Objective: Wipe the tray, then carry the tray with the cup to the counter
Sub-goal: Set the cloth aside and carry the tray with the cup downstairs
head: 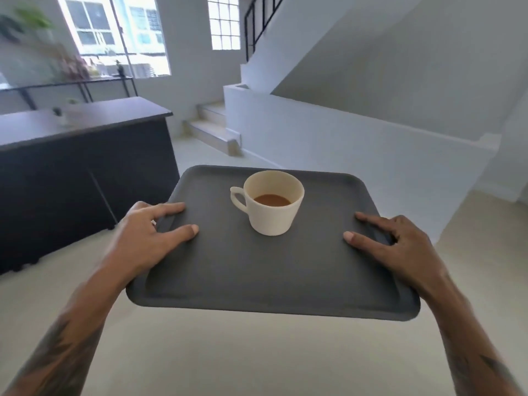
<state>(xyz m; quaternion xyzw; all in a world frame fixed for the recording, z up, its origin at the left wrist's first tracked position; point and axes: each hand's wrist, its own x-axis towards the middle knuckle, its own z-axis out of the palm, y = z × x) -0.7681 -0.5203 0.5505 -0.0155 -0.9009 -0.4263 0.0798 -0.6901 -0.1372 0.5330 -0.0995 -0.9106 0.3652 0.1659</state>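
Both hands, left (148,232) and right (400,244), clasp the tray's (257,270) side rims, thumbs on top.

Tray (271,270): matte charcoal grey, unpatterned. Cup (273,215): cream, holding brown liquid. Counter (85,167), far left: near-black front, dark grey-brown top. Floor (228,361): pale beige. Walls (357,138): white. Forearms (60,347): dark tattoo markings.

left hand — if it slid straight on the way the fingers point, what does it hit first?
Probably the cup. The left hand grips the tray edge, fingers pointing inward over bare surface; the cup stands slightly farther along, so it might just miss.
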